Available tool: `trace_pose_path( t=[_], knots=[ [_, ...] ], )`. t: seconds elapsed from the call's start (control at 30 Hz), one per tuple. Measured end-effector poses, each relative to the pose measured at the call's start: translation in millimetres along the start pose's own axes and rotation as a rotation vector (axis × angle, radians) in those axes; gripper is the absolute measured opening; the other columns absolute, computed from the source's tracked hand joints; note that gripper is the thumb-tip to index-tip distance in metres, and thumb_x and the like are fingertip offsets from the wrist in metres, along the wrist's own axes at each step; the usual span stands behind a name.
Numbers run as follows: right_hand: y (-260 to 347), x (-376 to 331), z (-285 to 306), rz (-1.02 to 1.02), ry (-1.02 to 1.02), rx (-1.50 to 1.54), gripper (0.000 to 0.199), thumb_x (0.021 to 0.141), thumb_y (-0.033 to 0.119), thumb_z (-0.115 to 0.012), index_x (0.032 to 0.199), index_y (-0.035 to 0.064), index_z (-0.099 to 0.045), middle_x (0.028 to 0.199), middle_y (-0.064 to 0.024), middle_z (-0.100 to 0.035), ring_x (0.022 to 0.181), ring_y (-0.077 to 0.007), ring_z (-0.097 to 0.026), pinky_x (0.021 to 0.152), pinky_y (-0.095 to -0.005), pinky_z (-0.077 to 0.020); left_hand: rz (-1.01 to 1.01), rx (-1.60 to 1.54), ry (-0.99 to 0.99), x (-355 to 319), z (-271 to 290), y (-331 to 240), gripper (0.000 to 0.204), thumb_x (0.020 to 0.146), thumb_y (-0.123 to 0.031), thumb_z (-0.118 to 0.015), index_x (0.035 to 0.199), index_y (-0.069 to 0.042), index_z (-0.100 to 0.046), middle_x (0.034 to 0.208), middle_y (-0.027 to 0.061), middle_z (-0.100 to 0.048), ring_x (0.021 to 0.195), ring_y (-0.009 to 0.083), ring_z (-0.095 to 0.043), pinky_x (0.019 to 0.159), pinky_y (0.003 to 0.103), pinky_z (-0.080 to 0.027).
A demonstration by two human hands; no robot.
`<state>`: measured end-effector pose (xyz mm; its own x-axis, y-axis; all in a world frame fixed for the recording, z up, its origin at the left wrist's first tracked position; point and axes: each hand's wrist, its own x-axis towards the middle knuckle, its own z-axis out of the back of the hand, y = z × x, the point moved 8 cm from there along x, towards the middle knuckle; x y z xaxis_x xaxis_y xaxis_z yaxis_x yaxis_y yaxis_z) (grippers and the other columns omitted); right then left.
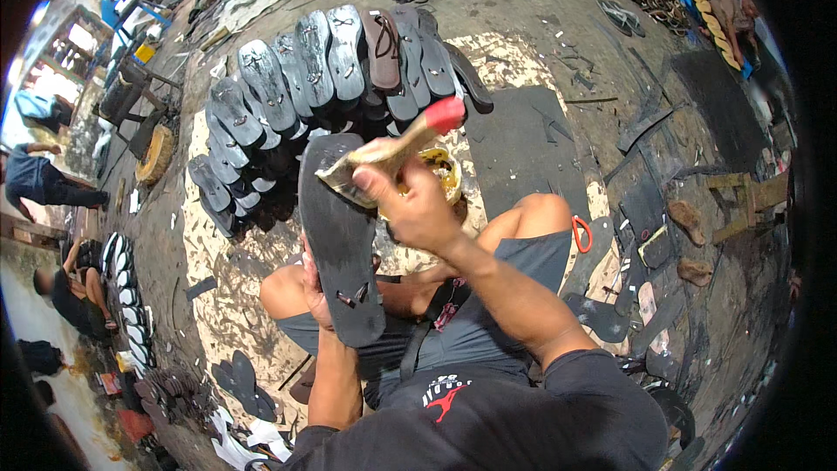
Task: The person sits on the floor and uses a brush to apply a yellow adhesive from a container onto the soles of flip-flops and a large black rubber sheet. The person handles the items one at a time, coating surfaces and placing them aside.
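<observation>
A long black sandal sole is held up over my lap, its toe end pointing away from me. My left hand grips it from the left side and below, with the fingers partly hidden behind it. In my right hand is a wide brush with a red handle tip. Its bristle end rests against the upper part of the sole, where the surface looks wet. Small strap ends poke out near the heel. Just behind my right hand stands a yellow-rimmed pot, partly covered by the hand and brush.
Many grey and black soles stand in a curved stack ahead, with one brown sole among them. A dark rubber sheet lies to the right. An orange-red loop sits by my right knee. Other people are at the far left.
</observation>
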<state>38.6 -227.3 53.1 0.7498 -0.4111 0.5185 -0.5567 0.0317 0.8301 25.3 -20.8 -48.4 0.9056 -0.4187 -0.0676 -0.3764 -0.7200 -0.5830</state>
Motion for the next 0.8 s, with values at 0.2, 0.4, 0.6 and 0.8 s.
trace_pose_path(
  t=[0.2,0.4,0.6,0.8],
  knots=[
    [33.2,64.1,10.1,0.108,0.049,-0.096,0.019,0.098,0.017,-0.069,0.109,0.002,-0.068,0.103,-0.0076,-0.073,0.093,-0.0164,-0.069,0.083,-0.0336,-0.0534,0.096,-0.245,0.159,-4.8,-25.2,-1.3,0.06,0.107,-0.047,-0.043,0.155,-0.012,-0.037,0.149,0.0195,-0.048,0.123,0.0389,-0.059,0.096,0.057,-0.055],
    [18.6,1.6,-29.8,0.108,0.219,-0.219,0.021,0.095,0.02,-0.067,0.109,0.004,-0.067,0.102,-0.0146,-0.069,0.094,-0.0342,-0.064,0.083,-0.0432,-0.0483,-0.001,-0.391,0.028,31.9,-35.4,-15.6,0.063,0.107,-0.049,-0.041,0.152,-0.005,-0.039,0.14,0.0234,-0.056,0.122,0.0396,-0.06,0.099,0.059,-0.053],
    [10.7,-125.3,-53.6,-0.554,0.409,0.196,0.025,0.095,0.014,-0.071,0.116,0.0005,-0.067,0.114,-0.0132,-0.069,0.106,-0.0264,-0.066,0.099,-0.0397,-0.0474,-0.25,-0.085,0.007,54.2,-26.1,-56.5,0.05,0.108,-0.043,-0.047,0.156,-0.033,-0.037,0.146,0.0106,-0.052,0.125,0.0352,-0.057,0.089,0.046,-0.058],
    [33.0,-70.0,-76.0,0.069,0.611,-0.327,0.027,0.089,0.019,-0.079,0.111,0.0058,-0.071,0.11,-0.011,-0.07,0.102,-0.0289,-0.065,0.088,-0.0398,-0.0479,-0.139,-0.139,-0.198,77.0,18.0,-37.3,0.059,0.1,-0.057,-0.056,0.136,-0.01,-0.056,0.126,0.015,-0.066,0.105,0.0316,-0.065,0.09,0.044,-0.057]
  ],
)
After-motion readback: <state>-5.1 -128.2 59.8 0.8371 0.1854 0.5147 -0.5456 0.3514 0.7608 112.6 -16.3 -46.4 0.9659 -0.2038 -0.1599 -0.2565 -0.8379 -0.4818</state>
